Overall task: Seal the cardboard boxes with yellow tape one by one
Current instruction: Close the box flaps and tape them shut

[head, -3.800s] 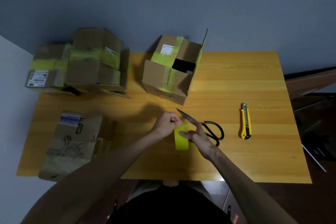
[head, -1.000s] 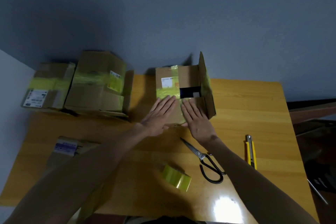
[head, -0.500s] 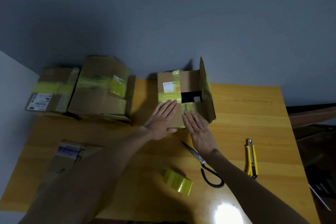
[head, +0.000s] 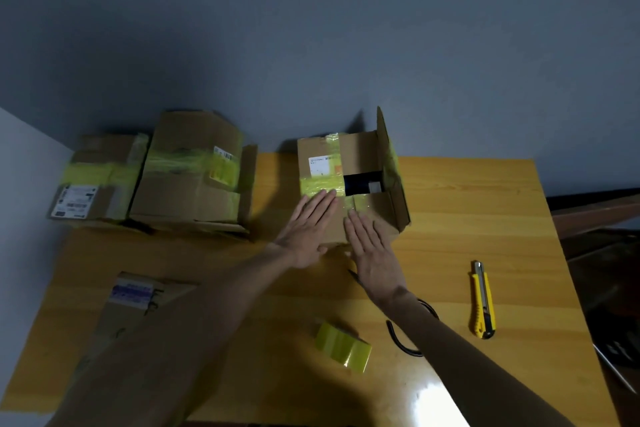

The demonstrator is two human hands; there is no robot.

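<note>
A cardboard box (head: 320, 158) stands at the middle back of the wooden table (head: 485, 218), with strips of yellow tape across its top and one flap (head: 391, 163) standing up on the right beside a dark opening. My left hand (head: 308, 229) lies flat with straight fingers on the box's near top. My right hand (head: 372, 253) lies flat beside it, fingertips on the yellow tape strip (head: 358, 206). The yellow tape roll (head: 343, 348) lies on the table near me, free of both hands.
Two taped cardboard boxes (head: 194, 177) (head: 100, 180) sit at the back left. A flattened carton (head: 138, 305) lies at the front left under my left forearm. Black scissors (head: 412, 329) are partly hidden by my right forearm. A yellow utility knife (head: 482, 300) lies at the right.
Earlier I held the tape roll near the scissors; it now lies on the table. Both hands have stayed flat on the box, sliding slightly toward me over the tape.
</note>
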